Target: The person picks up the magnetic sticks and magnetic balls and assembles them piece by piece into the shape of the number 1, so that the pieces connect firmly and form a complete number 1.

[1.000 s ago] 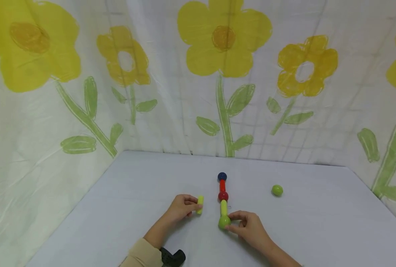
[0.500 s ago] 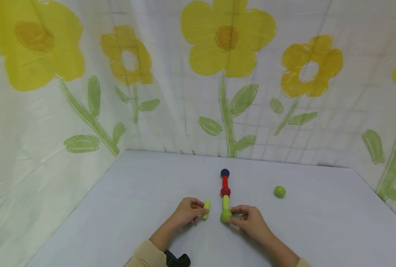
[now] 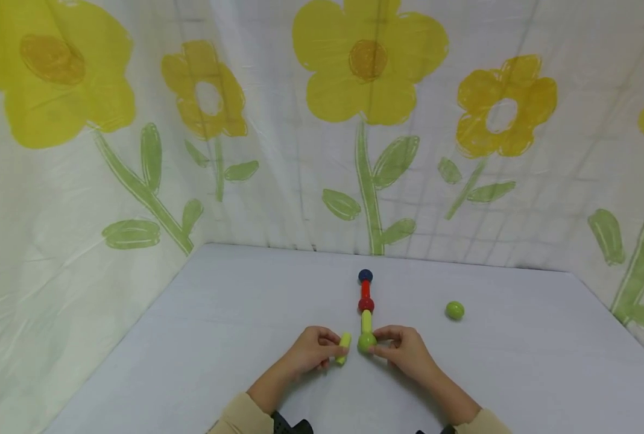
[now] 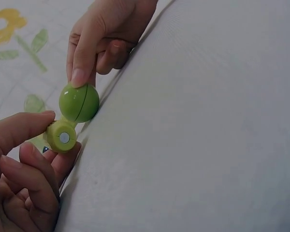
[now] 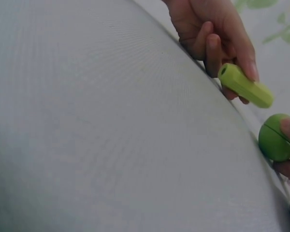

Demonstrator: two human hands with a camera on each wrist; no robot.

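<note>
My left hand (image 3: pixel 313 349) pinches a loose yellow-green rod (image 3: pixel 344 348) between thumb and fingers. In the left wrist view this rod's near end (image 4: pixel 63 137) has a silvery disc at its centre. My right hand (image 3: pixel 406 349) grips a green ball (image 3: pixel 366 343) from its right side; a seam runs around the ball. The ball forms the near end of a straight chain. Beyond it come another yellow-green rod (image 3: pixel 366 321), a red ball (image 3: pixel 366 305), a red rod (image 3: pixel 365 290) and a dark blue ball (image 3: pixel 365 276). A small gap separates the held rod from the green ball.
A second green ball (image 3: pixel 454 310) lies loose to the right of the chain on the white table (image 3: pixel 235 289). Behind the table hangs a white curtain (image 3: pixel 278 181) with yellow flowers. Black wrist gear (image 3: pixel 295 425) shows by the left sleeve.
The left hand has brought its rod rightward and nearer to the green ball, tilting it. The right hand has slid the chain slightly away from me, farther up the table.
</note>
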